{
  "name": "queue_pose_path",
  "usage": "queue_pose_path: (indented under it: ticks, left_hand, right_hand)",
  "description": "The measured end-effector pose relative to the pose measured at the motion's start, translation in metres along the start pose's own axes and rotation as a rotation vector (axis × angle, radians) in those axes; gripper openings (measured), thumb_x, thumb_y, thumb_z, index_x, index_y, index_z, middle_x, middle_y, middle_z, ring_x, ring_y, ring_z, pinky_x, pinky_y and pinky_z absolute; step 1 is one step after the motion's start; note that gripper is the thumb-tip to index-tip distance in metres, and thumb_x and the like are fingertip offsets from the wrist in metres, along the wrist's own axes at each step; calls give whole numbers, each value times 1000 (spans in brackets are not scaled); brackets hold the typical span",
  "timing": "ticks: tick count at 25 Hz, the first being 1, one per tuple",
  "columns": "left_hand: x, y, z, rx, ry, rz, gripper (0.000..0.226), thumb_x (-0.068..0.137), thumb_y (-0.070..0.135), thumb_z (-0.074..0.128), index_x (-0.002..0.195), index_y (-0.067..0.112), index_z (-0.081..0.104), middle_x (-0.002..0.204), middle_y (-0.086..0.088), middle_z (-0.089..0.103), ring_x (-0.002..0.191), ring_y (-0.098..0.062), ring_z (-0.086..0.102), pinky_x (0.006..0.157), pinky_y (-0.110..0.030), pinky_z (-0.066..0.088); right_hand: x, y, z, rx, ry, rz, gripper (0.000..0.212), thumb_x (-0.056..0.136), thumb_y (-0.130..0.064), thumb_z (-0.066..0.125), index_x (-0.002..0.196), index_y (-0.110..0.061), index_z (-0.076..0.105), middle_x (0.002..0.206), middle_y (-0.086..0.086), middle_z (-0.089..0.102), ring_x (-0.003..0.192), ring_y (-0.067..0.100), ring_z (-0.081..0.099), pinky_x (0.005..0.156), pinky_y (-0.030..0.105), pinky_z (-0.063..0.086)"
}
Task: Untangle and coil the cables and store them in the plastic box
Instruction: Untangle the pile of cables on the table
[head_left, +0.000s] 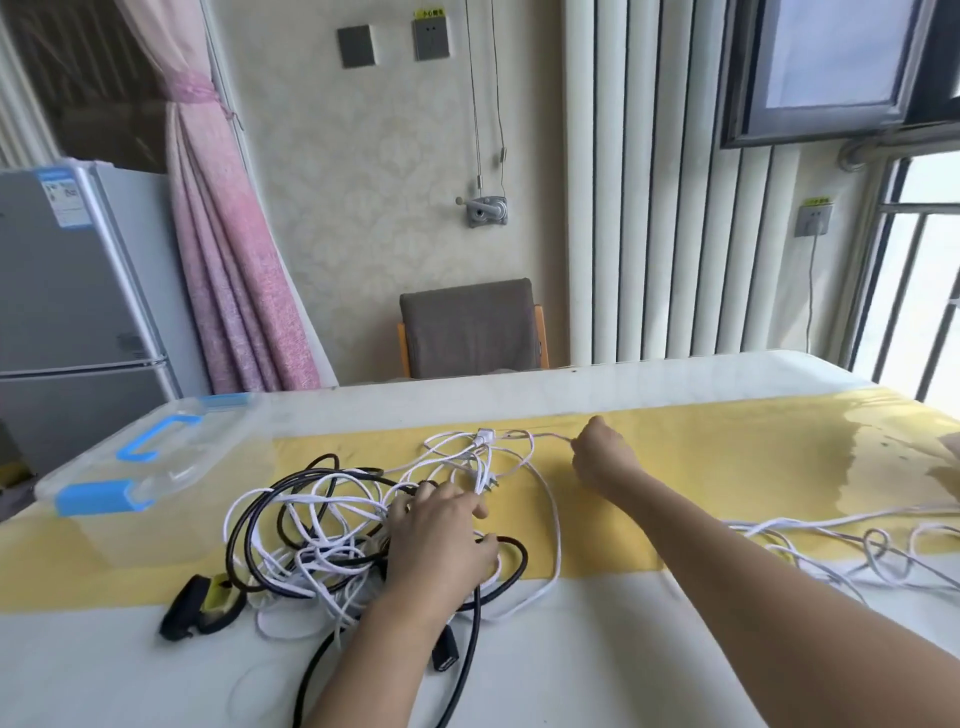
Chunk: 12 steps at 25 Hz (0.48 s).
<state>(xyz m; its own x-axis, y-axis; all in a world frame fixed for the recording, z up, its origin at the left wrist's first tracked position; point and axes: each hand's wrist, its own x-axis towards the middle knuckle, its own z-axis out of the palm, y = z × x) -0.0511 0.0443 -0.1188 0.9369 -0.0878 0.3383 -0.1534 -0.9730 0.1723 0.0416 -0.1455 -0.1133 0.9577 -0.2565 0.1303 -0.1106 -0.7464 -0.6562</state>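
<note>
Nearest the camera, a black plug lies at the near edge of the tangle of black and white cables on the surface. The tangle is pinned under the left hand, laid flat with fingers spread — seemingly to anchor it against the pull. Beyond and right of the tangle, a white cable is pinched in the clenched right hand — its drawn stretch runs sideways, out of the tangle toward the right. The plastic box, lid on, is set left of the tangle.
</note>
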Motion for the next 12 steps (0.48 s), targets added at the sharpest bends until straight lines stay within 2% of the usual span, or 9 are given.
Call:
queue_pose_path:
  ticks: [2,3,5,6,8,10,11,12]
  left_hand:
    - [-2,0,-2,99,63,-78,28,89,32,50,115,33,57,124,16,53,123,-7,40,115,-39,10]
    - [-3,0,-5,132,89,-119,29,90,30,48,117,32,57,125,15,53,125,-8,40,116,-42,7]
    - [-5,-2,-11,158,117,-176,31,91,28,47,121,29,54,128,12,52,126,-10,40,115,-45,5]
    - [-5,-3,-12,156,129,-190,33,91,27,48,124,28,52,130,10,51,127,-12,41,114,-46,6]
    - [-6,3,-11,31,210,-123,42,88,22,56,129,21,49,132,3,51,127,-18,43,114,-47,10]
    - [-13,24,-11,-307,355,118,57,81,19,66,133,10,47,134,-5,51,127,-20,43,113,-39,18]
    - [-18,40,-15,-443,386,238,63,79,23,66,136,9,43,136,-2,47,129,-15,39,112,-30,20]
    - [-23,56,-20,-539,345,313,65,81,28,63,140,12,38,138,5,41,131,-7,33,112,-24,19]
  right_hand:
    - [-6,0,-32,364,110,81,24,93,-2,39,104,9,57,96,28,62,74,23,46,61,27,33]
    - [-12,1,-53,455,175,76,25,94,-6,43,101,3,65,85,22,64,69,23,46,57,27,32]
    - [-34,3,-98,442,226,40,27,94,-23,51,85,-9,72,61,7,53,56,20,42,50,28,29]
    - [-48,4,-118,437,188,12,30,93,-30,55,76,-12,72,55,3,44,50,18,35,47,27,26]
    - [-74,7,-152,627,11,-86,32,90,-34,59,69,-11,68,53,-3,31,46,12,23,42,20,21]
    - [-99,9,-179,909,-195,-204,31,87,-33,56,67,-10,60,55,-6,22,44,7,18,39,15,16]
    - [-109,9,-190,1009,-273,-265,30,86,-32,53,64,-11,56,54,-7,21,43,5,17,39,15,13]
    - [-116,8,-198,1078,-314,-305,30,86,-31,50,62,-13,54,53,-8,21,42,3,17,39,17,11]
